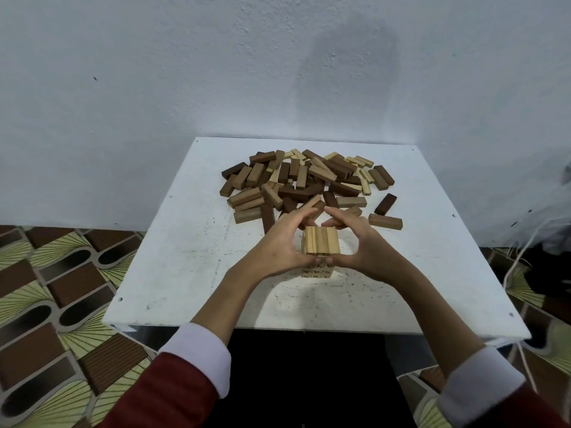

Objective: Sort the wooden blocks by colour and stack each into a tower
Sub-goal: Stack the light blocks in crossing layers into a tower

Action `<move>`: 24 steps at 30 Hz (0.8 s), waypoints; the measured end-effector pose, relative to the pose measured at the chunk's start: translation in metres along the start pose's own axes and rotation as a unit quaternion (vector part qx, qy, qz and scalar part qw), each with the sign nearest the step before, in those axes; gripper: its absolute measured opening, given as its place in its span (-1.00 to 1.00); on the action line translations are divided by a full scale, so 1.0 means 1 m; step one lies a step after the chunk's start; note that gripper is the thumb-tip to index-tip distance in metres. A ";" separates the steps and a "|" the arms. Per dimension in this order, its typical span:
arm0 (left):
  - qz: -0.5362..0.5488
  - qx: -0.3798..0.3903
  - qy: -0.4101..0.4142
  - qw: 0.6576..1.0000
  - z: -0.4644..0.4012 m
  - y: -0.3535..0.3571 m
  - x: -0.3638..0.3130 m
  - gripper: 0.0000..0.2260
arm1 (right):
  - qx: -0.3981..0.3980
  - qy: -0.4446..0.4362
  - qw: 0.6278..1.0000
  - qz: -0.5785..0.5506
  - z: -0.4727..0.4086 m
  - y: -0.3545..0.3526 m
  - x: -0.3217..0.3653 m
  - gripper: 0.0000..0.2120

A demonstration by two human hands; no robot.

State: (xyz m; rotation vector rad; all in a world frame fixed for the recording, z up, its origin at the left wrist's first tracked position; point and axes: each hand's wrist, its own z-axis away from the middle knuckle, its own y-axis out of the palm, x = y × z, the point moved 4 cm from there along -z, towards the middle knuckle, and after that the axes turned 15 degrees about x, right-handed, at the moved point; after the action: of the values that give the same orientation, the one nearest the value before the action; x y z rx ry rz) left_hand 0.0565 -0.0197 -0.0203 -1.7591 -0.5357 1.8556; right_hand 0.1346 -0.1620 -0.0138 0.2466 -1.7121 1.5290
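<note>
Table point(191, 242) white, speckled with small dark marks. Block pile point(306, 180) toward far edge: mixed dark brown, mid brown, pale yellowish wood. Tower point(320, 245) near table centre: pale wood, darker grain stripes on top layer. Sleeves point(173, 393) dark red, cuffs point(197, 353) white. Wall point(185, 72) pale bluish-white, grey shadow patch. Floor point(46, 288) patterned: brown rectangles, yellow-green fan lines, dark ovals, grey outlines.

A short tower of pale wooden blocks point(320, 249) on a white table point(185, 257) is cupped between the left hand point(279, 242) and the right hand point(360, 242). A mixed pile of blocks point(306, 180) is heaped behind.
</note>
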 end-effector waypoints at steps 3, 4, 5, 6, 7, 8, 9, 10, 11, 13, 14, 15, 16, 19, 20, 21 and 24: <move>0.001 0.001 -0.001 1.000 -0.001 0.001 0.001 -0.20 | 0.000 -0.002 1.000 0.000 -0.001 0.001 -0.001 -0.18; 0.002 0.001 -0.001 1.000 -0.001 0.001 0.001 -0.20 | 0.000 -0.003 1.000 0.002 -0.001 0.001 -0.001 -0.18; 0.003 0.001 0.000 1.000 -0.001 0.001 0.001 -0.20 | 0.000 -0.004 1.000 0.005 -0.002 0.002 -0.002 -0.18; 0.005 0.001 0.001 1.000 -0.001 0.001 0.001 -0.20 | 0.001 -0.004 1.000 0.007 -0.002 0.002 -0.003 -0.18; 0.006 0.001 0.002 1.000 0.000 0.001 0.001 -0.20 | 0.003 -0.005 1.000 0.008 -0.003 0.002 -0.004 -0.18; 0.007 0.002 0.004 1.000 0.000 0.001 0.001 -0.20 | 0.004 -0.005 1.000 0.010 -0.003 0.002 -0.004 -0.18; 0.007 0.002 0.004 1.000 0.000 0.001 0.001 -0.20 | 0.006 -0.005 1.000 0.011 -0.004 0.002 -0.004 -0.18; 0.008 0.002 0.004 1.000 0.000 0.001 0.001 -0.19 | 0.008 -0.003 1.000 0.012 -0.004 0.002 -0.004 -0.18; 0.010 0.003 0.005 1.000 0.000 0.001 0.001 -0.18 | 0.009 -0.001 1.000 0.013 -0.004 0.003 -0.005 -0.18; 0.012 0.003 0.007 1.000 0.000 0.001 0.000 -0.18 | 0.010 0.002 1.000 0.016 -0.005 0.003 -0.006 -0.18; 0.012 0.001 0.007 1.000 0.000 0.001 0.000 -0.18 | 0.009 0.000 1.000 0.018 -0.005 0.003 -0.007 -0.18; 0.013 -0.001 0.009 1.000 0.000 0.001 -0.001 -0.19 | 0.007 -0.003 1.000 0.020 -0.004 0.003 -0.007 -0.18; 0.015 -0.004 0.012 1.000 0.000 0.001 -0.001 -0.20 | 0.007 -0.006 1.000 0.020 -0.004 0.003 -0.007 -0.18; 0.022 -0.011 0.022 0.999 0.001 0.000 -0.003 -0.20 | 0.006 -0.013 1.000 0.003 -0.003 0.002 -0.006 -0.19; 0.023 -0.009 0.026 0.999 0.001 0.000 -0.004 -0.19 | 0.007 -0.014 1.000 0.000 -0.003 0.003 -0.005 -0.19; 0.027 -0.006 0.030 0.999 0.001 0.000 -0.005 -0.18 | 0.006 -0.013 1.000 0.000 -0.002 0.003 -0.005 -0.19; 0.095 0.001 0.015 0.995 0.004 0.004 -0.004 -0.19 | 0.005 0.007 0.999 -0.039 0.002 0.002 -0.002 -0.20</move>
State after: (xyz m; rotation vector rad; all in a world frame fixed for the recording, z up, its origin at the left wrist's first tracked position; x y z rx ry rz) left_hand 0.0521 -0.0253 -0.0190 -1.8902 -0.3656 1.9520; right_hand 0.1339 -0.1636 -0.0169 0.3047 -1.6653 1.4789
